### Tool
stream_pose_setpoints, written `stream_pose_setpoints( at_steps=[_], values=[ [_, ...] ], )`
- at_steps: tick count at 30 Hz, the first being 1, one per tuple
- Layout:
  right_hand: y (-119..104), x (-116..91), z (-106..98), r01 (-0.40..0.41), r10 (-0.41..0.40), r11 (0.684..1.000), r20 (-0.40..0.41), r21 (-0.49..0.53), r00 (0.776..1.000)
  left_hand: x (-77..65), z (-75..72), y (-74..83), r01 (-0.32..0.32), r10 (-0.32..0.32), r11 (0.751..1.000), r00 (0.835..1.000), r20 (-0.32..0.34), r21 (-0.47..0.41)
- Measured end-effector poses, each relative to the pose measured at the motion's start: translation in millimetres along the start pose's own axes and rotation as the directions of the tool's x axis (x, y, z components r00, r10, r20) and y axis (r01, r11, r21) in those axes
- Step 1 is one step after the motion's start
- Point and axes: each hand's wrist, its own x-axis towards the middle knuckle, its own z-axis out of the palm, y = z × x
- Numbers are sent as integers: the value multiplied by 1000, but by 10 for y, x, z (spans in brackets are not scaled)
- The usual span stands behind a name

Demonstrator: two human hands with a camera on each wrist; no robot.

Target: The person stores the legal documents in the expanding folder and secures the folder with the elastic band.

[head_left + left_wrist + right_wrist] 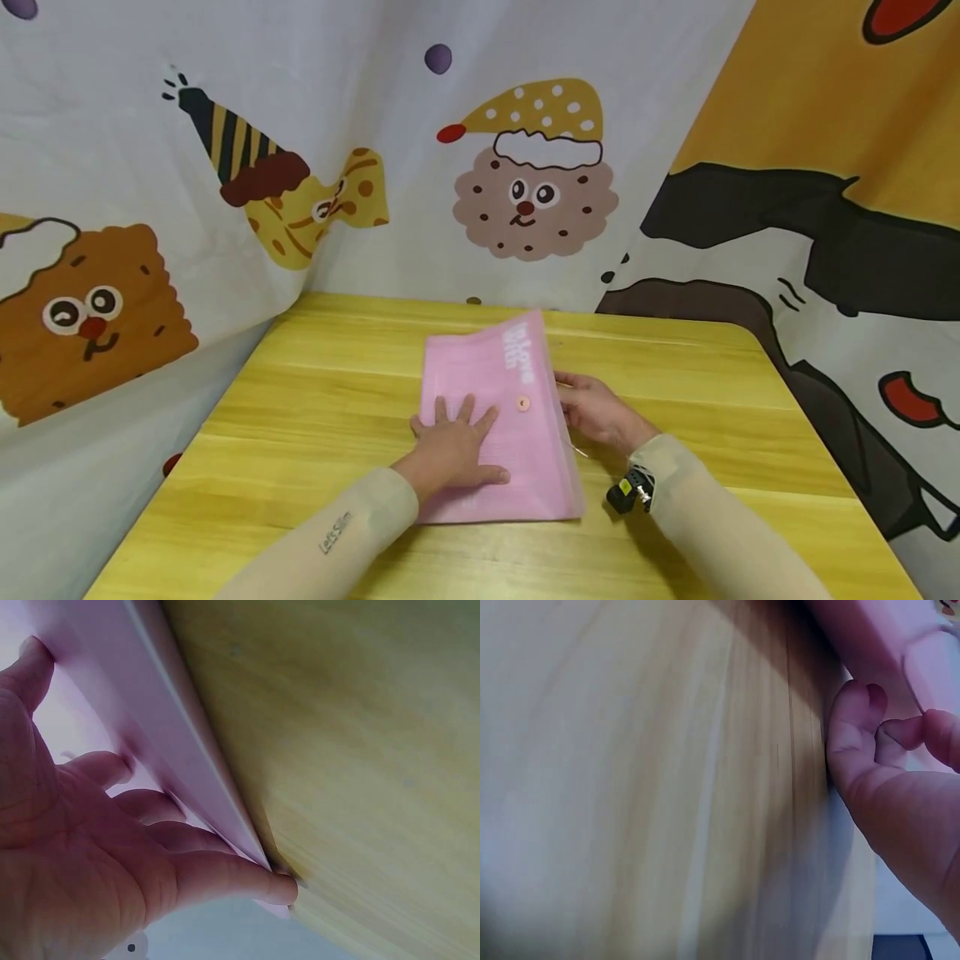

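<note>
A pink document folder (465, 367) with white lettering and a round button (522, 403) lies on the table. My left hand (450, 450) presses on its front with the fingers spread; in the left wrist view the palm (75, 840) faces the pink folder side (165, 727). At the folder's raised right edge is my right hand (600, 412), its fingers partly hidden behind the pink sheet. In the right wrist view its curled fingers (855, 720) pinch a thin string (907, 675) that loops off the folder.
The yellow wood-grain table (322, 400) extends around the folder. Behind it hangs a cloth (375, 100) printed with cartoon biscuits. A small black device (630, 490) is strapped at the right wrist.
</note>
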Motion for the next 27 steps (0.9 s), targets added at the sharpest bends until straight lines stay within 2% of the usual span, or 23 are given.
stream_pose_setpoints(
  at_steps=[8, 17, 21, 27],
  values=[
    [-19, -171, -355, -37, 36, 999, -21, -25, 999, 7, 8, 2, -2, 2, 1000, 1000, 7, -9],
    [-75, -403, -728, -41, 41, 999, 31, -2, 999, 40, 48, 9, 1, -1, 1000, 1000, 17, -1],
    [-40, -420, -726, -49, 49, 999, 25, 1, 999, 40, 45, 16, 8, -8, 1000, 1000, 27, 1],
    [-34, -348, -497, -82, 79, 996, -58, -37, 995, 34, 17, 10, 15, -15, 1000, 999, 40, 17]
  ],
)
